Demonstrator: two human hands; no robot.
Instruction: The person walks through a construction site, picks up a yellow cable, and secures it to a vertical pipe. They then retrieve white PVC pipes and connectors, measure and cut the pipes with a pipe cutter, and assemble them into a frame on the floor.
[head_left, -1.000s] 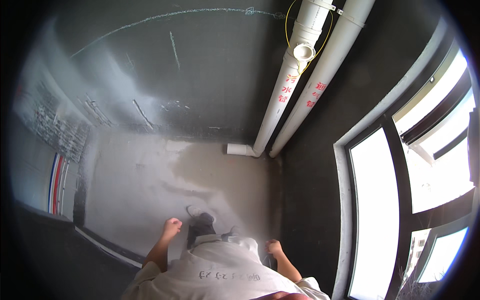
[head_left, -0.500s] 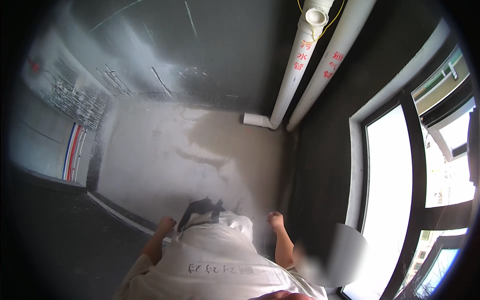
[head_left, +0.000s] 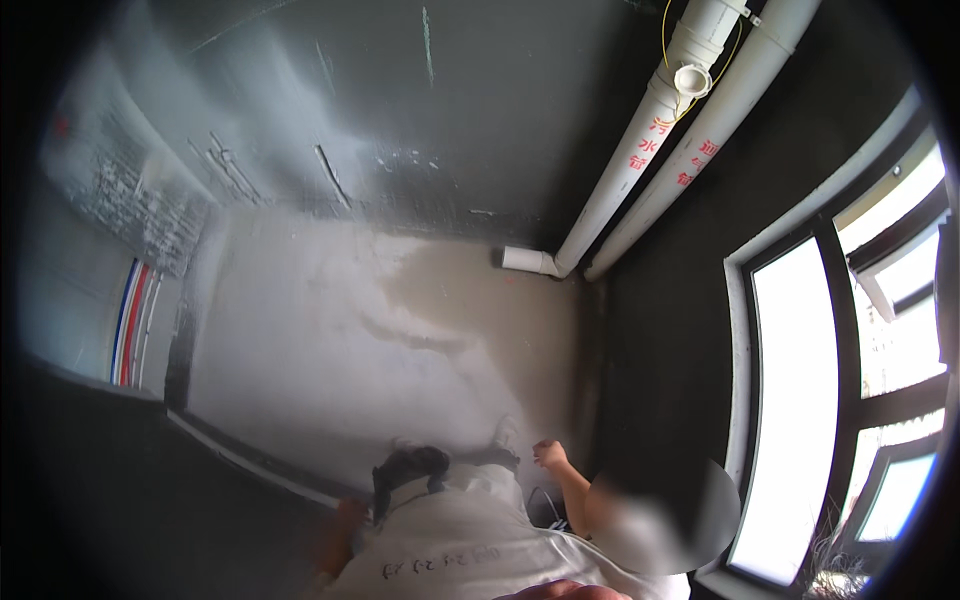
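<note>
My right hand (head_left: 548,454) hangs beside my body over the floor, its fingers loosely curled with nothing visible in them. My left hand (head_left: 351,516) is low beside my shirt, dim and smeared, so its fingers cannot be made out. Neither hand touches any object I can see. Between them are my pale shirt (head_left: 450,530) and dark cloth (head_left: 410,465) at its front edge. One shoe (head_left: 507,432) shows ahead on the grey floor (head_left: 300,320).
Two white pipes (head_left: 622,185) rise in the far right corner, with a short elbow stub (head_left: 522,259) near the floor. A window (head_left: 795,400) lines the right side. Red, blue and white wall pipes (head_left: 133,325) run at the left. A damp patch (head_left: 450,285) darkens the floor.
The view has shifted, so the pipes sit farther right and lower. My left hand has swung back toward the lower edge; a shoe has come into sight ahead. My right hand stays forward.
</note>
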